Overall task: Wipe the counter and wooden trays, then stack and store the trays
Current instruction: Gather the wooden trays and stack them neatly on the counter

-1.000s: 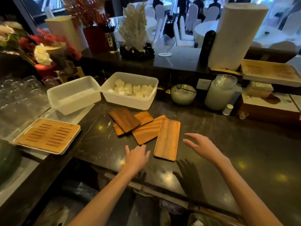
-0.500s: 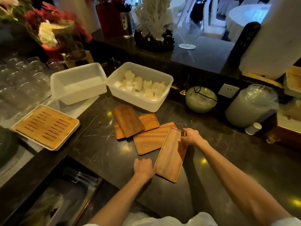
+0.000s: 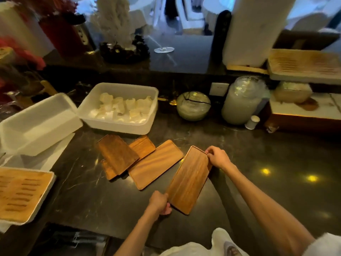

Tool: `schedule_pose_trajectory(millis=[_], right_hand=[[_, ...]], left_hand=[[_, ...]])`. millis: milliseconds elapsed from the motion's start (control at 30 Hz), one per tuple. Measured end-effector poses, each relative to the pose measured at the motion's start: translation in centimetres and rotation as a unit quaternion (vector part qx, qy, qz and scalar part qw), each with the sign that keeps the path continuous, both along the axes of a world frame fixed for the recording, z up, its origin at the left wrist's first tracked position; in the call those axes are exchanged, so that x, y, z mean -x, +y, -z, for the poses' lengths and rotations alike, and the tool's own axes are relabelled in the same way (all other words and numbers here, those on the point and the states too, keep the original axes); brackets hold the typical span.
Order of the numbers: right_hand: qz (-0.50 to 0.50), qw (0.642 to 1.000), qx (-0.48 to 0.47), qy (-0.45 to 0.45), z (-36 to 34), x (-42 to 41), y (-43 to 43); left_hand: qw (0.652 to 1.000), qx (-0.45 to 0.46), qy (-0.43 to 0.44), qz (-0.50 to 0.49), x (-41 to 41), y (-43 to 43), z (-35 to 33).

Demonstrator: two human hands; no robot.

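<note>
Several flat wooden trays lie on the dark marble counter (image 3: 258, 182). Both hands hold the nearest, long tray (image 3: 188, 180): my left hand (image 3: 159, 202) grips its near left corner and my right hand (image 3: 217, 157) grips its far right corner. It sits apart from the others, angled toward the right. To its left rests a lighter tray (image 3: 155, 163). Further left a dark tray (image 3: 116, 154) overlaps a small tray (image 3: 143, 145) and another beneath it. No cloth is visible.
Two white plastic tubs stand behind the trays, one empty (image 3: 36, 122), one with rolled white towels (image 3: 120, 108). A glass bowl (image 3: 192, 106), a jar (image 3: 241, 100) and a small white cap sit at the back. Slatted bamboo trays rest at left (image 3: 20, 193) and upper right (image 3: 304, 65).
Both hands went from hovering open over the counter to gripping the long tray at opposite corners. The tray has shifted right, away from the lighter tray it touched.
</note>
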State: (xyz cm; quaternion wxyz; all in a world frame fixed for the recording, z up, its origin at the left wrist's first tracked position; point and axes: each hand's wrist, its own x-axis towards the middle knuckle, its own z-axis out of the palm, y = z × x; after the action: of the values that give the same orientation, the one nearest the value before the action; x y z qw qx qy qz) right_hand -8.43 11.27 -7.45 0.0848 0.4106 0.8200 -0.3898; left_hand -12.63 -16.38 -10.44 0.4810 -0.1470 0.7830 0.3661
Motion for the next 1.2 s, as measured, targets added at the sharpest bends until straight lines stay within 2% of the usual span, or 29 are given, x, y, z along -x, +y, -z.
schedule_pose_trajectory(millis=[167,233,367,600,733,900,967,1067,1133,1200], right_hand=[[0.179,0.982,-0.002,0.060,1.6,-11.8,4.6],[0.255,0.965,-0.009,0.069,2.3,-17.0,5.6],[0.372,0.926,-0.006,0.055,3.7,-25.8,6.5],[0.501,0.864,-0.015,0.047,5.3,-32.6,7.1],[0.504,0.861,-0.026,0.062,6.0,-33.3,6.6],[0.464,0.883,-0.045,0.061,6.4,-33.5,6.4],[0.420,0.903,-0.082,0.031,6.3,-33.6,6.3],[0.343,0.927,-0.150,-0.007,6.2,-33.7,5.0],[0.295,0.946,-0.133,-0.017,6.5,-33.8,3.7],[0.247,0.962,-0.109,-0.042,6.9,-34.0,2.9]], left_hand=[[0.996,-0.084,0.038,0.013,-2.8,6.9,-0.4],[0.992,-0.104,0.055,0.053,-4.7,10.3,-0.6],[0.977,-0.088,0.139,0.133,-8.6,16.2,0.2],[0.941,-0.047,0.182,0.281,-12.9,21.4,1.1],[0.925,-0.047,0.200,0.320,-13.1,22.2,1.3],[0.887,-0.047,0.237,0.394,-13.1,22.0,1.0],[0.847,-0.050,0.281,0.448,-13.5,21.4,0.8],[0.758,-0.040,0.352,0.547,-15.0,20.1,0.8],[0.721,-0.034,0.353,0.596,-15.8,19.3,1.2],[0.699,-0.017,0.329,0.634,-16.1,18.8,1.8]])
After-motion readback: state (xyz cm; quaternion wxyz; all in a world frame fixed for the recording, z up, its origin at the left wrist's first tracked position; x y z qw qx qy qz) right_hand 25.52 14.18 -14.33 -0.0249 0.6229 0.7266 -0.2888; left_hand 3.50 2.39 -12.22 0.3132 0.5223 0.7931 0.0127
